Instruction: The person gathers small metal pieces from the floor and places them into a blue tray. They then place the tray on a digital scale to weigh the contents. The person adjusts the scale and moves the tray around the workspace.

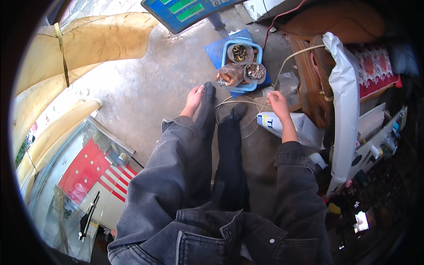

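The left hand [193,101], near the centre of the frame, is loosely curled with its thumb close against the fingers; I cannot tell whether anything is inside it. It hangs just left of a dark shoe [209,93] in the picture. The right hand [278,103], right of centre, is bent inward with narrowed fingers; a cream cable [302,51] passes close by it, but whether the fingers grip it is unclear. Both forearms come out of the turned-back cuffs of a dark grey denim jacket [159,181].

Just below the right hand in the frame lies a white printed bag [305,128], and a clear plastic bag [289,83] is near it on the upper right side. Above and between the hands, at upper centre, a light-blue plastic basket [259,54] sits on a blue scale platform [213,53]. In it are a container of brass-coloured pieces [240,53], a container of mixed small pieces [255,71] and a clear bag of copper-coloured pieces [229,76].

The scale's display [173,17] is at the top edge. Large yellowish curved sheets [106,39] fill the upper left, a glass-topped case [126,145] the lower left. At right, long white plastic sheeting [346,101] hangs before carved wooden furniture [304,81].
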The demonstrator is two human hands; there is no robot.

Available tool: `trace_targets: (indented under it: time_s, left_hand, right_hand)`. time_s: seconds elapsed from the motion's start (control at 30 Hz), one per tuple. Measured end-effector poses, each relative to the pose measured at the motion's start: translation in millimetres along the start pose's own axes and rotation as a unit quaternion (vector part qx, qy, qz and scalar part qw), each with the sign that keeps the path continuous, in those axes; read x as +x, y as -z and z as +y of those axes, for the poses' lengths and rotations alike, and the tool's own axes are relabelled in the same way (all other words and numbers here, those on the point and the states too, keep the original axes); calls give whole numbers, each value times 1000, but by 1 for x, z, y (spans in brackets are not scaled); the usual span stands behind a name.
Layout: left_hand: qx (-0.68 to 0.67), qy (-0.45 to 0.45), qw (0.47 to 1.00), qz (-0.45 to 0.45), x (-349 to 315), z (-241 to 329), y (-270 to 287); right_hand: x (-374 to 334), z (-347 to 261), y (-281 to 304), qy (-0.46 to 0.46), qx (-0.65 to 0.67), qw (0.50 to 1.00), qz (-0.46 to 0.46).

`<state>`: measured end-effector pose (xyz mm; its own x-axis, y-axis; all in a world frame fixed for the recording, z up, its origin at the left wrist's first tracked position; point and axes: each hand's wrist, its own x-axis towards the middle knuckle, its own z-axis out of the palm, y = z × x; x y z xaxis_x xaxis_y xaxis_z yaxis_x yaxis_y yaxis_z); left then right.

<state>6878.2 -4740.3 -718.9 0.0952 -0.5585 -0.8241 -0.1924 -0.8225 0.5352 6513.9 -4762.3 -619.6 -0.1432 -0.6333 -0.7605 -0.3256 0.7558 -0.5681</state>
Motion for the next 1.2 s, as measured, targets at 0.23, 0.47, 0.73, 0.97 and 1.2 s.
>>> trace_targets:
  time_s: [0.23,0.47,0.73,0.97,1.2]
  left_hand:
    - [-107,70,992,-9,37,51,-24]
    - [-130,94,987,-28,63,69,-37]
    - [-103,127,984,-66,101,66,-11]
    - [-134,114,975,-138,125,72,-20]
    - [-122,122,969,-178,140,69,-30]
  right_hand:
    - [74,38,-42,-153,250,949,115]
    - [108,45,-53,-76,123,977,158]
    - [132,34,-35,-114,223,967,54]
    - [159,38,-44,-99,247,964,22]
    - [188,52,-45,-96,293,951,10]
